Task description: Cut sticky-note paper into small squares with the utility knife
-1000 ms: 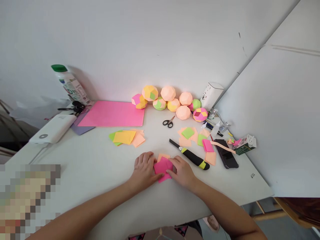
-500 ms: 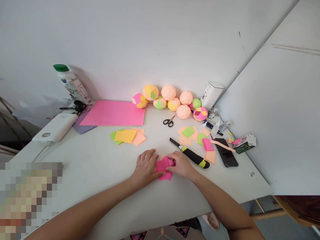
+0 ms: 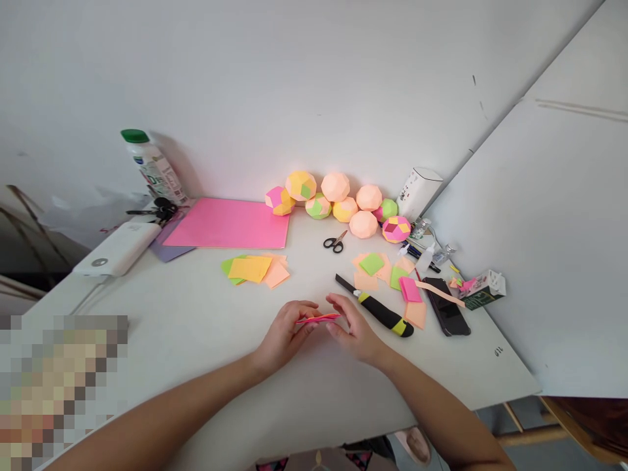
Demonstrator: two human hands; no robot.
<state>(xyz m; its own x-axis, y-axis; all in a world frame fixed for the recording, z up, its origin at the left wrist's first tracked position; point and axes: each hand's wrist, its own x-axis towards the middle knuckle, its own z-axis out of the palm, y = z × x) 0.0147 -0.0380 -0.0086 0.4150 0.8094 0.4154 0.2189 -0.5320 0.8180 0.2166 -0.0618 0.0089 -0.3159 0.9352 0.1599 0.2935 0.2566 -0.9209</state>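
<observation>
White counter [image 3: 196, 314] under a white wall [image 3: 294, 78]: both hands pinch one pink folded paper piece.

Head view: the left hand [image 3: 287, 330] and right hand [image 3: 356, 327] meet mid-counter. Their fingers [image 3: 303, 309] are clamped on opposite ends of the pink folded paper piece [image 3: 318, 318], which is held flat and edge-on just above the surface. Far beyond the fingers, nine finished paper balls [image 3: 336, 186] sit against the wall, so much of the folding looks done. Loose paper squares [image 3: 252, 268] beyond and left of the fingers, and more squares [image 3: 373, 265] beyond and right, are not yet used. A utility knife [image 3: 377, 313] lies just right of the fingers, with a phone [image 3: 446, 307] further right. Scissors [image 3: 335, 242] and a large pink sheet [image 3: 228, 224] lie beyond. A bottle [image 3: 152, 167] and a power bank [image 3: 118, 248] are far left.
</observation>
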